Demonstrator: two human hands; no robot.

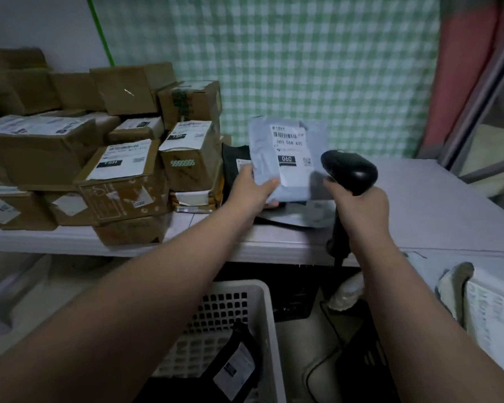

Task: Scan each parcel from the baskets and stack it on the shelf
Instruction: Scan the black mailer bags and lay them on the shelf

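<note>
My left hand (252, 189) grips a grey poly-mailer parcel (269, 146) by its lower left corner and holds it upright above the shelf (419, 205), its white label with a barcode facing me. My right hand (358, 207) grips a black handheld scanner (349, 171), whose head points at the label from the right, close to the parcel. Below, a white perforated basket (262, 301) holds a black bagged parcel (236, 362) with a white label.
Stacked cardboard boxes (122, 170) fill the shelf's left half, with a black parcel (233, 161) leaning beside them and a flat grey mailer (300, 216) under my hands. A green checked curtain hangs behind. A black basket (361, 365) and the scanner cable lie on the floor.
</note>
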